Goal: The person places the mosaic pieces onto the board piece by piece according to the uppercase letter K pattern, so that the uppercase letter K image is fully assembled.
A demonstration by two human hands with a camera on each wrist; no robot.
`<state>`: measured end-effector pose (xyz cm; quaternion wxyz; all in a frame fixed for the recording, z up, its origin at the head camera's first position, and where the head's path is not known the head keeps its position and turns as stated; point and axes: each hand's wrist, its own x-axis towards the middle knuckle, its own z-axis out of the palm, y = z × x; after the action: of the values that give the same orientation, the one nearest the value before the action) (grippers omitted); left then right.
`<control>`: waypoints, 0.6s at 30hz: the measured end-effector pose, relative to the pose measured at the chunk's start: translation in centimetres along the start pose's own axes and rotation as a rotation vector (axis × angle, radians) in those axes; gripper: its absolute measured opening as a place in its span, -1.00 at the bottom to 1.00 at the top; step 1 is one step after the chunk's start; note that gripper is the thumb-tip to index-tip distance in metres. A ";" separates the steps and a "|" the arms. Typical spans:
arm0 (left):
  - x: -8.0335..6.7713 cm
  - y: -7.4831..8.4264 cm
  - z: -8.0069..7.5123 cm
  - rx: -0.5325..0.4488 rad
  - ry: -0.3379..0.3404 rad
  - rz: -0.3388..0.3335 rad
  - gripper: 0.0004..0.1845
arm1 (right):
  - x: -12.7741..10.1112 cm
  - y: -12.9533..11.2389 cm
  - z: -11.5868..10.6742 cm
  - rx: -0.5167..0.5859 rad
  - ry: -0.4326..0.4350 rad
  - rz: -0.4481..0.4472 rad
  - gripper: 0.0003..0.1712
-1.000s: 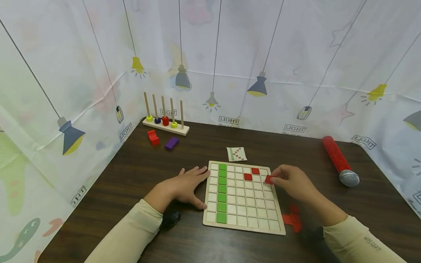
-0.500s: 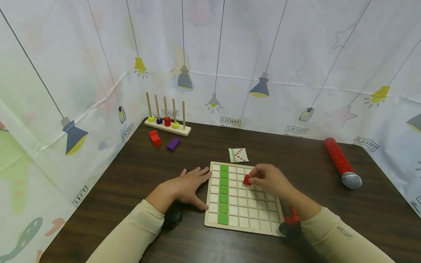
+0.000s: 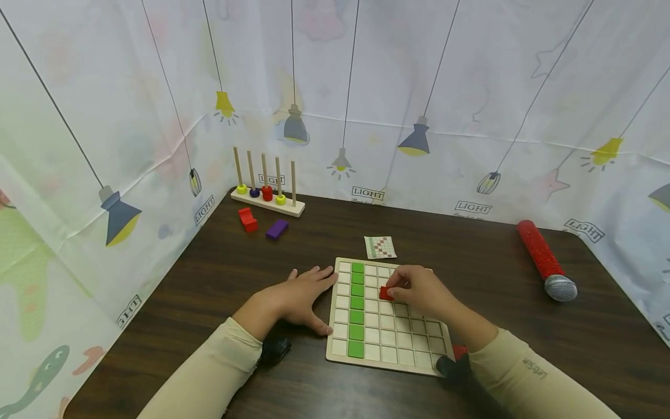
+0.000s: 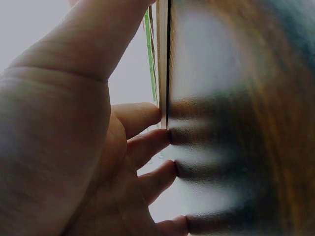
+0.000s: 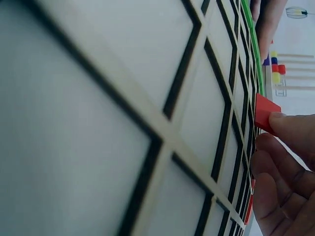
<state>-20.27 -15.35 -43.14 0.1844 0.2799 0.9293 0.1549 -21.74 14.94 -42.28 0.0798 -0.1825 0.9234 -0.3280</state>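
A wooden grid board [image 3: 387, 365] with white squares and one column of green tiles [image 3: 356, 317] lies on the dark table. My right hand [image 3: 425, 292] pinches a red square tile [image 3: 386, 293] between thumb and finger, low over the upper middle of the grid. In the right wrist view the tile [image 5: 266, 112] stands tilted, one edge right at the board's surface. My left hand [image 3: 298, 301] rests with fingers spread along the board's left edge, thumb and index fingertip at the frame. The red tiles set in the upper right squares are hidden behind my right hand in the head view.
A small pattern card [image 3: 380, 247] lies beyond the board. Further left are a peg stand with rings [image 3: 272, 203], a red block [image 3: 248, 220] and a purple block [image 3: 277, 228]. A red microphone [image 3: 541, 250] lies right; loose red tiles [image 3: 460, 351] show beside my right sleeve.
My right hand has carried the red tile leftward from the board's right edge to the upper middle of the grid. My left hand keeps its place at the board's edge.
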 end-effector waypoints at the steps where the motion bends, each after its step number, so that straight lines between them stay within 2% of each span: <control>1: 0.0 0.0 0.0 0.000 0.000 0.000 0.24 | 0.0 0.0 0.0 -0.008 0.003 -0.003 -0.94; 7: -0.1 0.1 -0.1 0.001 -0.003 0.001 0.23 | 0.1 0.1 0.2 -0.055 0.004 -0.019 -0.94; 18: -0.1 0.2 -0.1 -0.001 -0.002 0.002 0.23 | -0.2 -0.9 0.6 -0.190 -0.017 -0.032 -0.79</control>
<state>-20.16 -15.32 -42.92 0.1852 0.2807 0.9289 0.1552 -21.16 14.08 -42.17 0.0648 -0.2066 0.9467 -0.2385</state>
